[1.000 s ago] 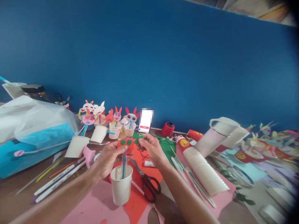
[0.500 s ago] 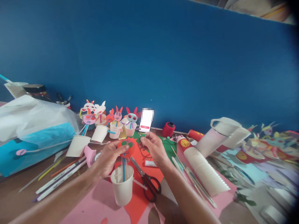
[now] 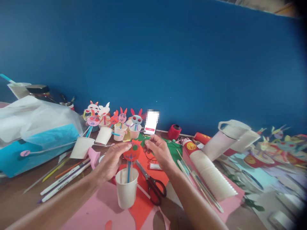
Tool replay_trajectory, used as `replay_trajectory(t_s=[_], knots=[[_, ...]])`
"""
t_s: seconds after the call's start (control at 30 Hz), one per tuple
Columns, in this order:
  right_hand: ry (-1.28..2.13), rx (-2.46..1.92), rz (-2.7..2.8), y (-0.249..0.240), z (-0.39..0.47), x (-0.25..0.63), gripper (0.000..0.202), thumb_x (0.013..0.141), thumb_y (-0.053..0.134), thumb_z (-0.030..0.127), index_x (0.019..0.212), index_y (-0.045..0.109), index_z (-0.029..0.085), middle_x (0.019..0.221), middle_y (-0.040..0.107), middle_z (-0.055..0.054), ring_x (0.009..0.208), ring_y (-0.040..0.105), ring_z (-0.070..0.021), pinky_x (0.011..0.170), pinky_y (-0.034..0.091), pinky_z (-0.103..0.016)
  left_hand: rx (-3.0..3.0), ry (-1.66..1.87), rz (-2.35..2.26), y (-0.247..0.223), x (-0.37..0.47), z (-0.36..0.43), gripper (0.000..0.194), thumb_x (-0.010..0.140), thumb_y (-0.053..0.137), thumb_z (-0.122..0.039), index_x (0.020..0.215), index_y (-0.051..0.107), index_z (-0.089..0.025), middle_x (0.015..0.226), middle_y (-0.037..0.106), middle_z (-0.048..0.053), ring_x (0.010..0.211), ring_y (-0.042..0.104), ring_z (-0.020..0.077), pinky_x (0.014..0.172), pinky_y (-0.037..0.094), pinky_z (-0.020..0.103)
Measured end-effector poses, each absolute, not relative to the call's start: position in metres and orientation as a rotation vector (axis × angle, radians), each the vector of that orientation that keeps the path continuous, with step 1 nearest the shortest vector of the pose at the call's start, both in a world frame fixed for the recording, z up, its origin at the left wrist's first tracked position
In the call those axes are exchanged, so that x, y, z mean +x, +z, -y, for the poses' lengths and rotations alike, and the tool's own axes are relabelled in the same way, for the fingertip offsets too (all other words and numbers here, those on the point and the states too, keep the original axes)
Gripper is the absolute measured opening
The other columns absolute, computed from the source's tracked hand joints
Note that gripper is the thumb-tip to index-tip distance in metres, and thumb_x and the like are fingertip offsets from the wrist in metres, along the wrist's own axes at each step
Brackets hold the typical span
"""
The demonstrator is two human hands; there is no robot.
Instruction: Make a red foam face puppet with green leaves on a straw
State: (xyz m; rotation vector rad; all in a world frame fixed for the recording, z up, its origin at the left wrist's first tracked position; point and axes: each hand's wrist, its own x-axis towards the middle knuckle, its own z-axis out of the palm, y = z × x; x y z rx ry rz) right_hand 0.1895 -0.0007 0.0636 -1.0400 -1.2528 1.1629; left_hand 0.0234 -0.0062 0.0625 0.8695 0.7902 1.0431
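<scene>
An orange paper face (image 3: 131, 155) with a green eye and drawn blue lines is pinched at its upper left by my left hand (image 3: 112, 159). Below it, a blue straw (image 3: 129, 172) runs down into a white paper cup (image 3: 126, 193), which stands upright. Close by on the right, my right hand (image 3: 159, 151) has thumb and forefinger pressed together, apart from the face. Anything within that pinch is too small to make out. Black-handled scissors (image 3: 154, 187) lie between the cup and my right forearm, partly over an orange sheet (image 3: 140, 209).
Behind stand several cups with paper animal faces (image 3: 122, 117) and a lit phone (image 3: 151, 123). Markers (image 3: 63, 182) and a blue packet (image 3: 50, 140) lie left. Rightward are a stack of paper cups (image 3: 212, 172), a white jug (image 3: 226, 137) and a red spool (image 3: 174, 131).
My left thumb has shifted up toward the face's top edge, uncovering more of the drawn mouth. The right hand keeps its pinch. The whole view has shifted slightly.
</scene>
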Motion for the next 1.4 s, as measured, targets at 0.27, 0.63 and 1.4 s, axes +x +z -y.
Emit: replay_trajectory(t_s=[0.27,0.63,1.4], knots=[[1.165,-1.045,1.235,0.064,0.0,0.19,0.014,0.072,0.057,0.028,0.066,0.048,0.019,0.054,0.058,0.003,0.048,0.053,-0.0091,0.048,0.036,-0.021,0.909,1.011,-0.842,0.063,0.026,0.006,0.032,0.062,0.07,-0.017,0.093,0.066,-0.013,0.075,0.07,0.006,0.064,0.065,0.0175,0.062,0.05,0.028],[1.145,-1.062,1.269,0.072,0.003,0.198,0.008,0.074,0.053,0.025,0.079,0.049,0.02,0.056,0.06,0.004,0.054,0.059,-0.0123,0.053,0.041,-0.023,0.927,1.029,-0.799,0.059,0.025,0.005,0.028,0.066,0.067,-0.016,0.094,0.065,-0.015,0.072,0.07,0.003,0.062,0.064,0.0153,0.059,0.049,0.025],[1.174,-1.252,1.787,0.052,0.002,0.19,0.029,0.074,0.056,0.043,0.069,0.061,0.015,0.061,0.056,0.001,0.054,0.046,-0.0086,0.049,0.033,-0.019,0.989,1.182,-0.779,0.051,0.026,0.001,0.036,0.07,0.063,-0.025,0.105,0.059,-0.016,0.087,0.069,0.006,0.073,0.064,0.018,0.066,0.049,0.028]])
